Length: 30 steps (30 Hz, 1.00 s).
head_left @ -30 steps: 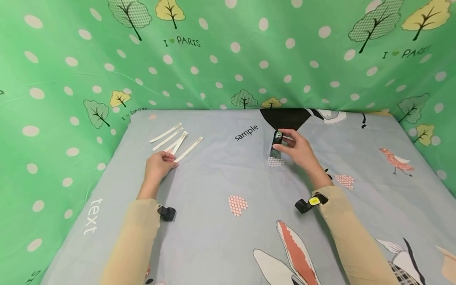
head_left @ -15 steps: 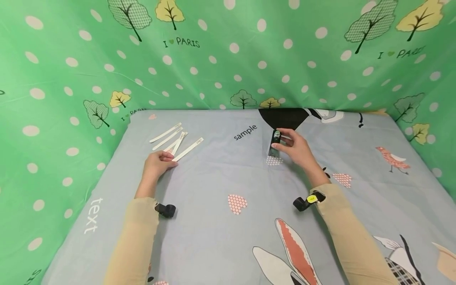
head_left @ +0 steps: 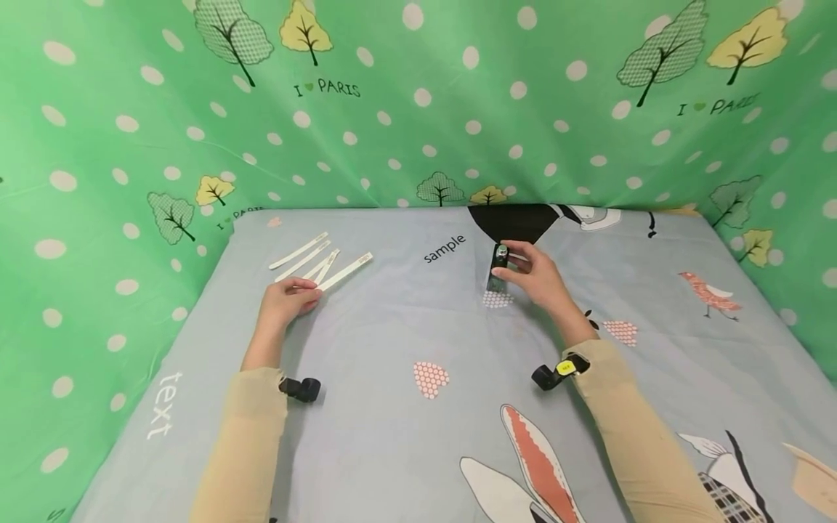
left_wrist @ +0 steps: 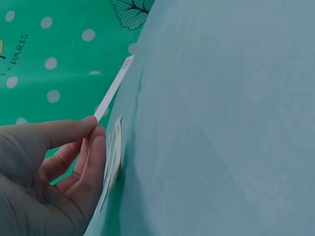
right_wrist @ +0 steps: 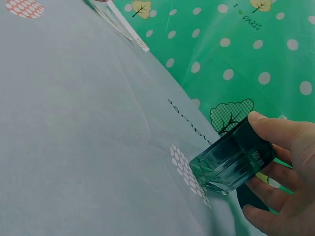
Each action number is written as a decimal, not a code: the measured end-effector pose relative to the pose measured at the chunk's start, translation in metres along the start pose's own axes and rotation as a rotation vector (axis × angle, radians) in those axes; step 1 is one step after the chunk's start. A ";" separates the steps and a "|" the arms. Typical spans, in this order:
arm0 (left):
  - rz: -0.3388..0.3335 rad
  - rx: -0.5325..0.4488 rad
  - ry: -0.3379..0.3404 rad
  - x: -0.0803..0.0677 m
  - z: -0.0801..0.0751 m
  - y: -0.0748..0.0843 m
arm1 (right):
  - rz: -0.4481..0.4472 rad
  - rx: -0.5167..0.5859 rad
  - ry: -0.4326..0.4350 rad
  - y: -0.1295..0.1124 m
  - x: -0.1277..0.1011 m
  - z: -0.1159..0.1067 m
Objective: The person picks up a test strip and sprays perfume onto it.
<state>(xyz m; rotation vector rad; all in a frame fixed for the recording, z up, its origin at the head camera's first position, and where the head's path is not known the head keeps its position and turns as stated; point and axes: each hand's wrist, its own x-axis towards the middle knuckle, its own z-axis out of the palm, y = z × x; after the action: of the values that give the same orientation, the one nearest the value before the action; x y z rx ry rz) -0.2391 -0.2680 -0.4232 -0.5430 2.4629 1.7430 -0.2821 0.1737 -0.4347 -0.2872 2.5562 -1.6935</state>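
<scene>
From where I sit watching the head view, nearest at 6 o'clock I see both beige sleeves (head_left: 242, 443) coming up over the grey printed sheet (head_left: 405, 436), each wrist carrying a small black camera.

Moving outward to about 10 o'clock, my left hand (head_left: 281, 303) lies on the sheet with its thumb and forefinger pinched on the near end of one white paper strip (left_wrist: 112, 89). In the left wrist view that strip rises off the cloth at a slant, and a second strip lies flat just beside the fingers (left_wrist: 91, 162). The other paper strips (head_left: 307, 254) fan out just beyond the hand, towards 11 o'clock, lying on the sheet and partly overlapping.

At about 1 o'clock, well apart from the strips, my right hand (head_left: 536, 274) is clamped round a small dark glass bottle (head_left: 498, 267). The right wrist view shows the bottle (right_wrist: 231, 160) tilted, one lower corner touching the sheet at a dotted heart print, its clear green-tinted base towards the cloth and the dark part under my thumb.

Farthest off, at 12 o'clock, the green spotted curtain (head_left: 418, 109) with trees closes in the back and both sides.
</scene>
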 end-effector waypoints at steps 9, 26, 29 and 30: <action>-0.021 -0.129 -0.017 -0.002 0.004 0.010 | -0.010 0.028 0.006 0.002 -0.001 0.002; 0.020 -0.258 -0.043 -0.007 0.019 0.027 | 0.007 0.045 -0.012 -0.017 -0.007 0.000; 0.037 -0.255 -0.057 -0.009 0.024 0.030 | 0.012 0.056 -0.010 -0.019 -0.008 0.000; 0.040 -0.257 -0.061 -0.009 0.026 0.031 | 0.009 0.059 -0.007 -0.016 -0.007 0.000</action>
<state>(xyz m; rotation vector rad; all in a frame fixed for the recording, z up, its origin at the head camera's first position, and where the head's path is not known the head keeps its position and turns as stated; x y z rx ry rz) -0.2447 -0.2333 -0.4021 -0.4530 2.2389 2.0741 -0.2728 0.1688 -0.4200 -0.2773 2.4932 -1.7580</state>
